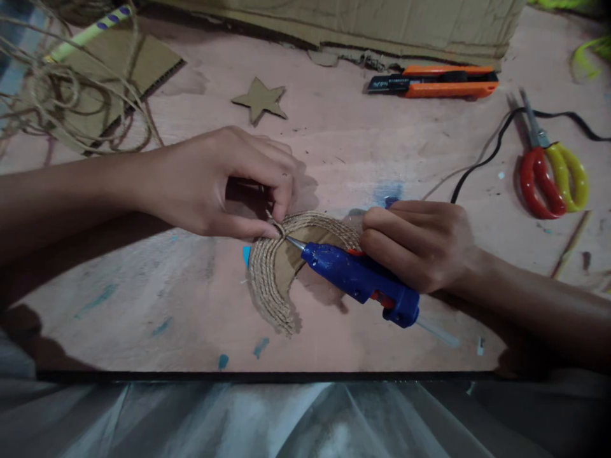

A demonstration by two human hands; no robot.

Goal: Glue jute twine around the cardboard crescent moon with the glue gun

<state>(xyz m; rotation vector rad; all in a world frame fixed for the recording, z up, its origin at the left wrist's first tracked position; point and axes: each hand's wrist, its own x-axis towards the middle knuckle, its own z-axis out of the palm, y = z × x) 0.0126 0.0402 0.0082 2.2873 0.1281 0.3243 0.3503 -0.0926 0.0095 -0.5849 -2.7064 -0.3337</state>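
A curved cardboard crescent point(282, 262) lies on the table, its outer part covered with rows of twine point(267, 280). My left hand point(238, 181) pinches the loose end of the twine between thumb and forefinger at the crescent's upper left. In my right hand point(417, 245) is a blue glue gun point(356, 270), fingers wrapped round its handle. The metal nozzle points left and meets the twine beside my left thumb, and a clear glue stick point(436, 332) sticks out of the back. Part of the crescent's right arm is hidden behind the glue gun.
A cardboard star point(261, 102) lies beyond my left hand. Loose twine point(52, 95) is heaped over a cardboard piece point(157, 63) at the left. An orange utility knife point(432, 83), a large cardboard panel point(382, 25), scissors point(554, 172) and a black cord point(501, 133) lie at the back and right.
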